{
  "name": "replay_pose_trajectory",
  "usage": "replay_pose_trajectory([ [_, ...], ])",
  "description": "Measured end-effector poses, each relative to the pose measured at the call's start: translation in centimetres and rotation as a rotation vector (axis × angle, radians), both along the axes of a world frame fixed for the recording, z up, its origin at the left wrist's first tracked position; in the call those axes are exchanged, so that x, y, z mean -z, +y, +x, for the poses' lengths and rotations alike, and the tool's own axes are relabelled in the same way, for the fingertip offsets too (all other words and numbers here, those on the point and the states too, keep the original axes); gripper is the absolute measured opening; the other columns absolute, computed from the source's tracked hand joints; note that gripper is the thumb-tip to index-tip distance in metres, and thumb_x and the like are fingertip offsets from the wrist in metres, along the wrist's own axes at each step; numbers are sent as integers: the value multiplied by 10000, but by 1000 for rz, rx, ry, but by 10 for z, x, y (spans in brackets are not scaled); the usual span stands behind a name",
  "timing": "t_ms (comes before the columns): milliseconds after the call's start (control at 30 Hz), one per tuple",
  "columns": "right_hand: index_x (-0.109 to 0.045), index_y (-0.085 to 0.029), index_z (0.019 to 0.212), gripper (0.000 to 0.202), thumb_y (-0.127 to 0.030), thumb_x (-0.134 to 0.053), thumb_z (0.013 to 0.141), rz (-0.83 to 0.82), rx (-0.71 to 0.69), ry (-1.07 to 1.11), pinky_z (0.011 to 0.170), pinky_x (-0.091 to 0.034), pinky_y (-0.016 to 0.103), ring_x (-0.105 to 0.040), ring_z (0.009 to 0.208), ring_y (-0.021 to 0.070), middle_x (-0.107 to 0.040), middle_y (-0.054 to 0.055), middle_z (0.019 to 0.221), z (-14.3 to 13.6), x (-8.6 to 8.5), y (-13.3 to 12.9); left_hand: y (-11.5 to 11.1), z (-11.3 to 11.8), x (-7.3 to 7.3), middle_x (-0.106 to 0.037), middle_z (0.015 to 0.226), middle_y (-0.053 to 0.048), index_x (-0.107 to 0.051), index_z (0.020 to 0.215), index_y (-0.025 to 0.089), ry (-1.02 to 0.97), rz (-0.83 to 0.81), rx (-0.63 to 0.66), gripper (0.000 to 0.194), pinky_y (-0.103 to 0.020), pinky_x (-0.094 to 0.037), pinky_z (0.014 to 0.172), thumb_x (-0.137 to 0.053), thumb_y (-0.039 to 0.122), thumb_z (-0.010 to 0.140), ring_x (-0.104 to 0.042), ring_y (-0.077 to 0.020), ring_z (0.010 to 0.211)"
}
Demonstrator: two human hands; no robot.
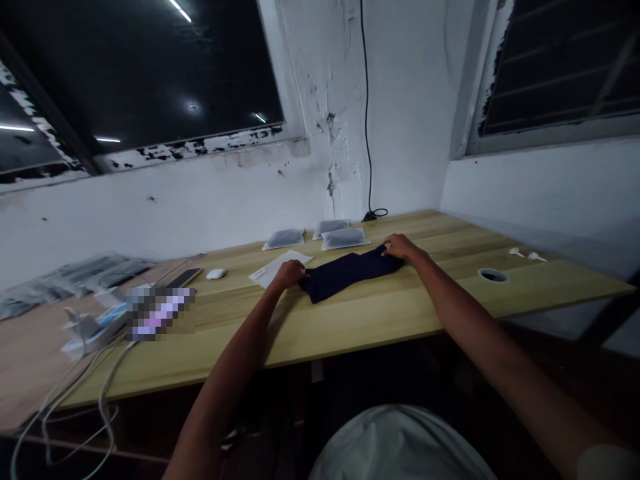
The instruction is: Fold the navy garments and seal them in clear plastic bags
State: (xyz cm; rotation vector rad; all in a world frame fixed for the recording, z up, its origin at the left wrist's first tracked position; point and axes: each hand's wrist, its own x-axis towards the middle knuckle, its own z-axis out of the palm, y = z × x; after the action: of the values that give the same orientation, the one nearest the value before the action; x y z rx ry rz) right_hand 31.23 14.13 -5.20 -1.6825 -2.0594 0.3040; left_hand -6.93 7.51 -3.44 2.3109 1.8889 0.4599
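A long piece of dark navy cloth (350, 270) lies stretched across the wooden table, its exact kind unclear. Its left end is pinched between the thumb and fingers of my left hand (291, 274). My right hand (398, 246) grips the far right end, with the thumb pressed on the fabric. A flat white bag (278, 267) lies just behind my left hand, partly hidden by it. Beyond the cloth sit several filled translucent packets, one at the left (284, 239) and one nearer the middle (345, 238).
On the left are a white earbud case (217, 274), a phone (183, 278), a power strip (83, 343) with trailing cables, and a pile of grey packets (75, 280). White earbuds (537, 257) and a round cable hole (493, 275) are at the right. A black cable (367, 120) hangs down the wall.
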Motion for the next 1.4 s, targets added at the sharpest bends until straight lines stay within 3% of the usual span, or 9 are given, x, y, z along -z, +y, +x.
replay_pose_trajectory([
  [167, -750, -168, 772, 128, -156, -680, 665, 103, -37, 89, 752, -468, 269, -661, 816, 217, -735, 73, 794, 3, -15, -8, -7, 1, -8, -718, 727, -17, -708, 693, 199, 14, -118, 30, 241, -253, -462, 656, -732, 438, 674, -660, -206, 752],
  [333, -676, -166, 696, 231, -128, -448, 687, 95, -239, 455, 777, -479, 279, -655, 815, 205, -736, 60, 812, 0, -29, -18, -18, 5, -24, -706, 733, -33, -656, 684, 168, -203, -44, 103, 195, -293, -482, 711, -676, 361, 704, -659, -215, 782],
  [500, -642, -146, 682, 212, -247, -457, 713, -297, -426, 788, 700, -509, 310, -658, 697, 222, -731, 127, 724, 11, -40, -33, -52, 22, -43, -705, 1100, -110, -632, 806, 193, -541, -178, 490, 392, -403, -485, 897, -646, 581, 747, -625, -274, 1106],
  [700, -735, -119, 829, 298, -366, -640, 692, -681, -438, 511, 467, -433, 245, -568, 476, 131, -749, 141, 794, 24, -39, -41, -74, 47, -36, -725, 1003, -189, -639, 599, 173, -464, -498, 788, 665, -487, -501, 821, -636, 838, 574, -663, -403, 1011],
  [833, -757, -142, 834, 301, -331, -765, 601, -483, -441, 477, 529, -478, 238, -608, 558, 130, -750, 94, 803, 13, -28, -29, -68, 60, -26, -719, 1048, -169, -682, 773, 164, -585, -562, 716, 532, -439, -515, 838, -652, 692, 715, -686, -328, 962],
  [933, -764, -154, 855, 336, -340, -795, 577, -356, -402, 378, 634, -517, 273, -661, 701, 183, -751, 72, 815, 7, -17, -16, -54, 63, -13, -720, 1033, -131, -670, 906, 145, -561, -393, 579, 388, -361, -521, 813, -596, 519, 833, -684, -232, 891],
  [1033, -771, -189, 902, 363, -359, -802, 583, -297, -394, 186, 763, -521, 312, -680, 852, 239, -760, 51, 878, 8, -8, -6, -39, 62, 3, -727, 949, -81, -682, 918, 153, -309, -154, 427, 296, -325, -510, 814, -561, 416, 862, -667, -202, 859],
  [1133, -768, -228, 975, 376, -384, -782, 634, -227, -410, 84, 890, -493, 336, -669, 978, 266, -753, 46, 1017, 10, -3, -1, -33, 60, 10, -717, 1036, -73, -695, 1022, 175, 2, 4, 402, 305, -334, -483, 900, -528, 394, 892, -645, -226, 975],
  [1400, -747, -267, 1076, 398, -503, -679, 762, -174, -479, 47, 1027, -430, 407, -616, 1131, 305, -699, 42, 1186, 1, 2, 2, -26, 40, 4, -677, 1181, -85, -658, 1188, 210, 307, 36, 286, 389, -354, -467, 948, -408, 400, 958, -617, -257, 1093],
])
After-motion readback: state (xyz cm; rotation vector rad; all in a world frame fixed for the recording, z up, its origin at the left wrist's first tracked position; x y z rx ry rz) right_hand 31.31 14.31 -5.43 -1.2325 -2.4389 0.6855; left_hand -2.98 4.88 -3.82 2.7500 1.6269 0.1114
